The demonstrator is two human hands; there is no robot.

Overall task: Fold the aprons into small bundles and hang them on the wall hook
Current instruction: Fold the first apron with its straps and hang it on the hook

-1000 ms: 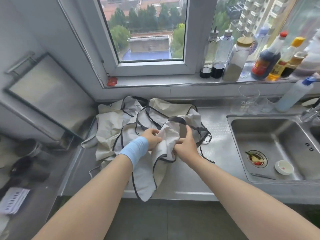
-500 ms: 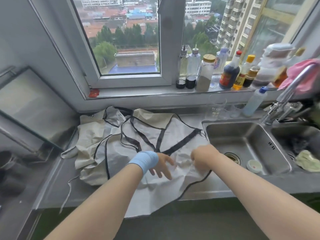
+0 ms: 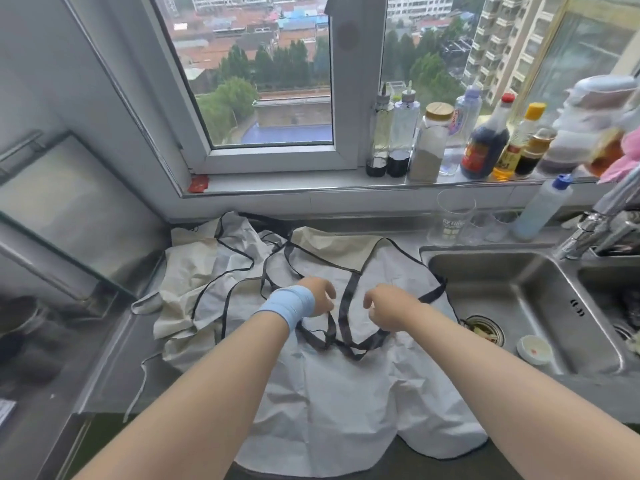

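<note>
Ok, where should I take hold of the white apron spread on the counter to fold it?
Probably pinch the two bottom corners of the white apron, where its hem hangs off the front of the counter, coming from your side. That edge is free; the rest lies flat with dark straps on top.

2 forearms in shot, and both are bare all the way up from the near edge. The left forearm carries the only thing worn here: a wide, pale blue wristband, snug round the wrist just short of the left grip. Look closer and there are faint lines running across it, like turns of a wrap; whether it is cloth or tape I can't tell. Its edges look a little uneven. Over on the right, the right forearm runs bare straight into the right grip. Fingers on both grips are bare too.
</note>
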